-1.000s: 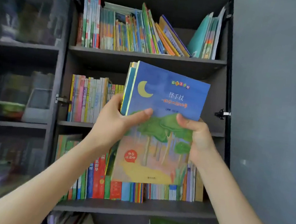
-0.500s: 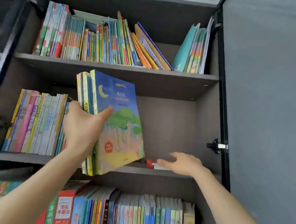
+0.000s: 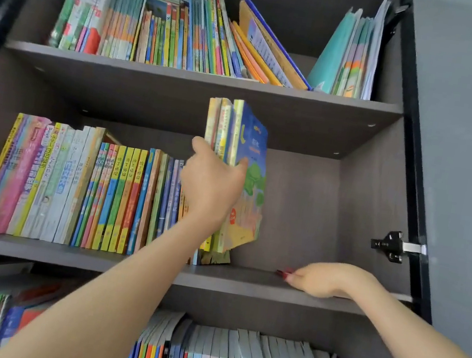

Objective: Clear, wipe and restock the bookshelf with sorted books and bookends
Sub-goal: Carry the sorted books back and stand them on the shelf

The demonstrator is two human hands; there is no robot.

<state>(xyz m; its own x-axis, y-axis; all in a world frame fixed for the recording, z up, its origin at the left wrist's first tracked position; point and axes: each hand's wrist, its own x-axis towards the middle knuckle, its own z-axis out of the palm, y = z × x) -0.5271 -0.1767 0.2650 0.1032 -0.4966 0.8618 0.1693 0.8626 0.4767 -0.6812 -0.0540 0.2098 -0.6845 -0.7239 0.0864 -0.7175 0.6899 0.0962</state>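
Down to the left hand (image 3: 212,187) alone now, clamped round the bundle of picture books (image 3: 246,180), thumb across the blue cover, forefinger on the far side. Swung from mid-air before the bookshelf to upright against the right end of the row of books (image 3: 74,185) on the middle shelf (image 3: 244,281). Let go of the bundle: right hand (image 3: 324,279), lying at the shelf's front edge near the right corner, fingertips at a small red thing (image 3: 283,273), perhaps a bookend; pinching or merely touching, cannot tell. Probably restocking, bracing next. Dark wood-grain boards, packed rows above and below, grey door (image 3: 462,151) open at right.
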